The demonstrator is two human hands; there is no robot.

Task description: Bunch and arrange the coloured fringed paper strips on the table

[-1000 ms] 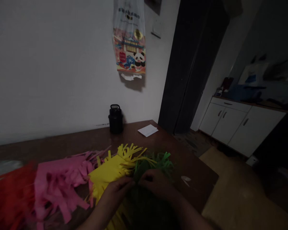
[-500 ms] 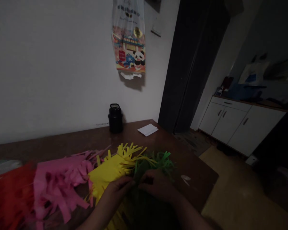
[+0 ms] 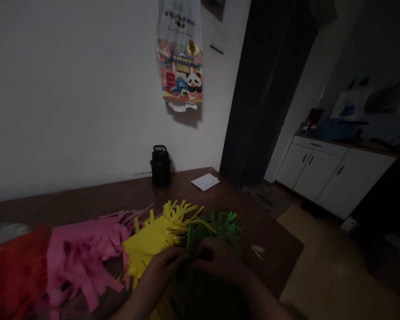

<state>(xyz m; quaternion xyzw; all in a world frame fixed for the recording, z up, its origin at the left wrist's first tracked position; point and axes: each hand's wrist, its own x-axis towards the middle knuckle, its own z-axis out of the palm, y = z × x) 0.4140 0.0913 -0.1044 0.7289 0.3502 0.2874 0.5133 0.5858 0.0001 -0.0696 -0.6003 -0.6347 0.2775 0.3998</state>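
Left hand (image 3: 166, 262) and right hand (image 3: 220, 260) pinch green fringed sheet (image 3: 197, 234), grips closed thumb-to-finger, set close together, likely for fine control; yellow fringed sheet (image 3: 150, 238) beside left.

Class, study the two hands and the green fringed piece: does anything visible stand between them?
Nothing visible does. The left hand and right hand are at the green fringed piece, though dim light hides exact finger contact. The yellow fringed piece lies alongside, not between.

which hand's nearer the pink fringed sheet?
Left. The left hand is right of the pink fringed sheet, by the yellow fringed sheet; the right hand is farther right, at the green fringed sheet.
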